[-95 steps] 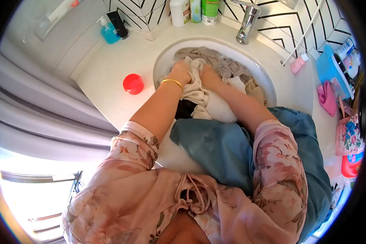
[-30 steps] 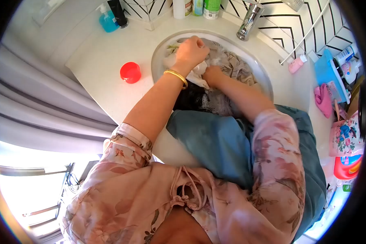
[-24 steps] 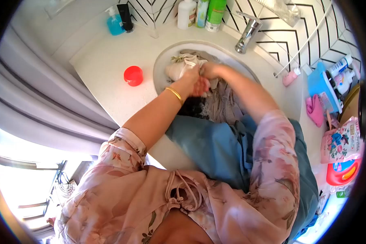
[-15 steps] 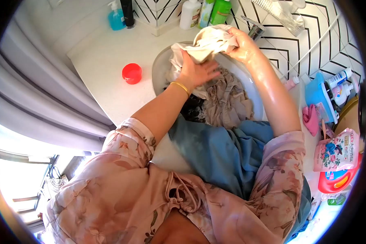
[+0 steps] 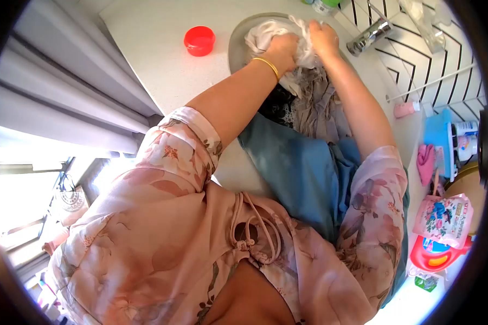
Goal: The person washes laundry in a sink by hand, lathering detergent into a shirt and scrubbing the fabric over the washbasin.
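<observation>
A wet white cloth [image 5: 264,33] is bunched up over the sink [image 5: 236,53]. My left hand [image 5: 283,47], with a yellow bangle at the wrist, is closed on the left part of this cloth. Its other end is gripped by my right hand [image 5: 324,39], close to the sink's far right side. Below both hands lie a crumpled grey-beige garment [image 5: 319,103] and a black piece of fabric [image 5: 280,106]. Blue fabric [image 5: 293,157] spills over the sink's near edge toward my body.
A red bowl [image 5: 199,41] stands on the white counter [image 5: 162,70] left of the sink. The metal faucet [image 5: 370,37] juts out at the upper right. Along the right are a blue basket [image 5: 439,143], a pink cloth [image 5: 425,164], a pink pouch [image 5: 443,219] and a red bottle [image 5: 434,254].
My right hand has lowered the white cloth toward the sink. My left hand, spread open before, is now closed on it. The view has shifted, so the counter items appear higher.
</observation>
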Motion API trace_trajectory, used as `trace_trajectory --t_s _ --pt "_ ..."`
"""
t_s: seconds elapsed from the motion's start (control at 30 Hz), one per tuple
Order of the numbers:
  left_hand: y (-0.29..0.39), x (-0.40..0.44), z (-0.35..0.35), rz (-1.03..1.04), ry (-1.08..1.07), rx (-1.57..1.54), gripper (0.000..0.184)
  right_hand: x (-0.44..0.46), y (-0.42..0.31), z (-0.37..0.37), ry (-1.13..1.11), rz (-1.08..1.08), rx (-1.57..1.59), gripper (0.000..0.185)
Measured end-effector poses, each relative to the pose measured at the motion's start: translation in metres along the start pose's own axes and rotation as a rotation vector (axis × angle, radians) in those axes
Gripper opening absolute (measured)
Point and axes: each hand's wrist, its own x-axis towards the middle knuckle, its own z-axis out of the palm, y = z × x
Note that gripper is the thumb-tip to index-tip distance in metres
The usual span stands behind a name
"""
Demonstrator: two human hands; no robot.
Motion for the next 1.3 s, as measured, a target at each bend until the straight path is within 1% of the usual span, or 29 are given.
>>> trace_trajectory --t_s 0.03,0.1,0.17,0.23,0.27,0.3,0.37,0.43,0.47,0.5,0.57,0.6,0.7,0.77,0.8,0.87,0.93,0.97,1.03,1.07,1.13,1.17,1.2,1.23,1.3 --pt "0.002 -0.003 0.001 -0.024 0.035 0.054 0.025 0.011 0.012 -0.005 -0.042 -0.058 -0.127 0.055" --pt "0.005 -0.007 0.002 -0.082 0.101 0.158 0.025 0.005 0.015 -0.026 -0.171 -0.122 -0.214 0.074" --pt "0.02 -0.006 -0.015 0.26 -0.147 1.05 0.031 -0.039 -0.017 -0.079 -0.319 -0.238 -0.388 0.093" --pt "0.04 -0.003 -0.029 0.633 -0.416 1.937 0.042 -0.1 -0.053 -0.122 -0.604 -0.326 -0.437 0.1" --pt "0.05 -0.011 -0.026 0.527 -0.412 1.91 0.054 -0.135 -0.07 -0.134 -0.788 -0.278 -0.422 0.1" --pt "0.051 -0.011 -0.03 0.609 -0.411 1.921 0.054 -0.163 -0.08 -0.142 -0.966 -0.225 -0.4 0.1" --pt "0.053 -0.016 -0.036 0.786 -0.416 1.948 0.054 -0.202 -0.053 -0.134 -1.072 -0.205 -0.468 0.091" --pt "0.054 -0.031 -0.039 0.891 -0.478 1.911 0.052 -0.209 -0.051 -0.126 -1.239 -0.145 -0.551 0.072" --pt "0.054 -0.027 -0.039 0.822 -0.491 1.829 0.051 -0.21 -0.054 -0.124 -1.322 -0.12 -0.596 0.063" --pt "0.057 -0.022 -0.042 0.752 -0.493 1.749 0.05 -0.208 -0.058 -0.126 -1.242 -0.047 -0.527 0.053" --pt "0.059 -0.013 -0.045 0.738 -0.447 1.747 0.049 -0.208 -0.068 -0.129 -1.083 0.095 -0.377 0.034" --pt "0.058 -0.009 -0.042 0.734 -0.427 1.746 0.048 -0.216 -0.066 -0.129 -0.885 -0.034 -0.103 0.02" --pt "0.064 -0.026 -0.021 0.71 -0.251 2.074 0.015 -0.238 -0.108 -0.115 -0.623 -0.321 0.185 0.015" --pt "0.062 -0.002 -0.026 0.751 -0.419 1.931 0.02 -0.242 -0.129 -0.092 -0.51 -0.551 0.133 0.013" --pt "0.061 0.011 -0.03 0.766 -0.5 1.857 0.025 -0.239 -0.14 -0.08 -0.47 -0.577 0.088 0.014" --pt "0.064 0.014 -0.033 0.985 -0.46 1.893 0.023 -0.243 -0.15 -0.055 -0.391 -0.668 -0.058 0.017" --pt "0.066 0.009 -0.02 0.8 -0.162 1.749 0.021 -0.255 -0.132 -0.016 -0.305 -0.792 -0.258 0.021" --pt "0.067 -0.016 0.0 0.506 0.094 1.555 0.021 -0.259 -0.128 -0.005 -0.347 -0.812 -0.137 0.027" --pt "0.068 -0.019 0.003 0.473 0.186 1.532 0.028 -0.258 -0.131 0.002 -0.458 -0.848 -0.18 0.037" --pt "0.068 -0.013 -0.016 0.732 0.032 1.722 0.035 -0.262 -0.133 0.011 -0.451 -0.918 -0.163 0.041" --pt "0.064 -0.01 -0.021 0.955 -0.117 1.933 0.034 -0.271 -0.137 0.012 -0.442 -1.008 0.117 0.053" --pt "0.061 -0.049 -0.012 0.91 -0.098 1.965 0.025 -0.266 -0.146 -0.004 -0.724 -0.953 0.052 0.057" --pt "0.061 -0.068 -0.006 0.867 -0.077 1.997 0.019 -0.265 -0.139 -0.016 -0.738 -0.979 0.026 0.059" --pt "0.06 -0.058 -0.004 0.765 -0.155 1.904 0.02 -0.262 -0.128 -0.032 -0.754 -1.008 0.0 0.061" --pt "0.044 -0.028 -0.008 0.547 -0.296 1.704 0.023 -0.241 -0.14 -0.094 -1.233 -0.903 -0.244 0.06"
